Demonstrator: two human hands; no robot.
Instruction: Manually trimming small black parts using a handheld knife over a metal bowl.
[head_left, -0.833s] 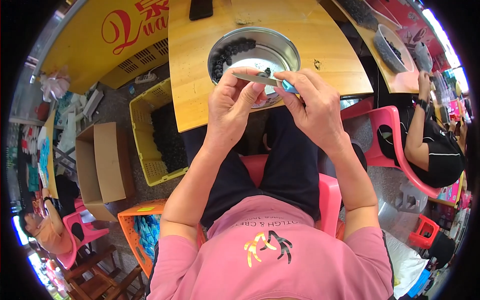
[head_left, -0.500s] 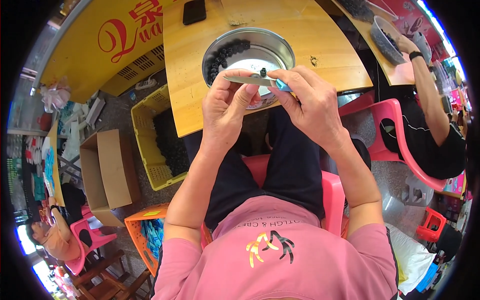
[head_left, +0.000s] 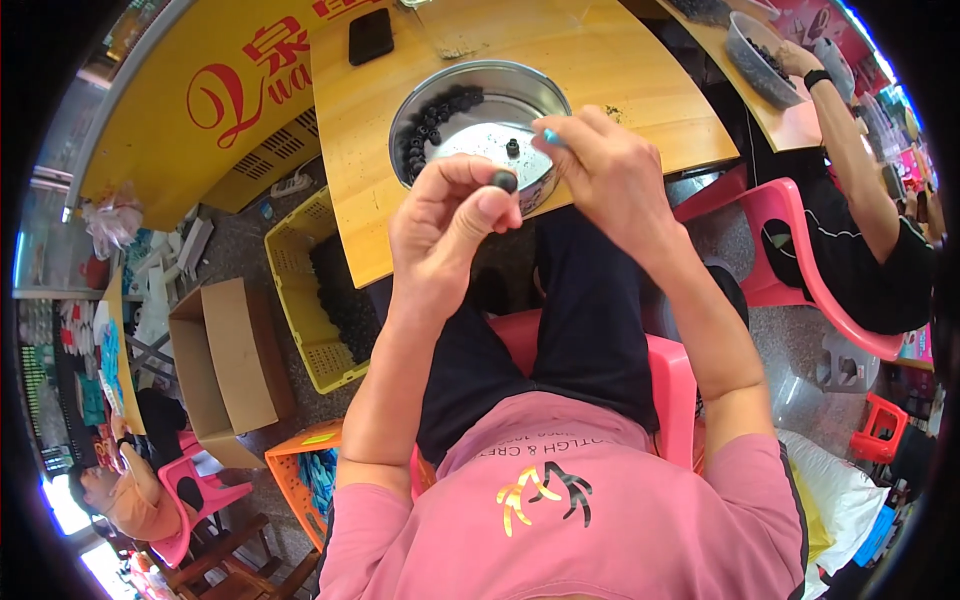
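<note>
Head view, hands and work surface:

1. Left hand point(head_left: 440, 218): we see thumb and fingers pinching one dark round piece point(head_left: 504, 181). The piece protrudes past the fingertips, presumably so that its face is exposed to the other hand.

2. Right hand point(head_left: 618, 165): we see the fingers closed on a blue-handled tool point(head_left: 551, 136). Against the shiny metal we cannot tell how its blade lies. The two hands stand apart, a gap that we judge useful for seeing the piece.

3. Metal bowl point(head_left: 533, 92): it sits on the wooden table point(head_left: 362, 185) just beyond the hands, probably so that anything let go falls inside.

4. Dark cluster point(head_left: 428, 132): these pieces lie along the bowl's left inner wall, perhaps to leave floor room. We note a single piece point(head_left: 513, 148) apart from them, nearer the hands.

5. Yellow crate point(head_left: 292, 300): it stands on the floor at the table's left edge, holding a dark mass, likely for easy reach.

6. Phone point(head_left: 371, 37): it lies near the table's far edge, well apart from the bowl.
</note>
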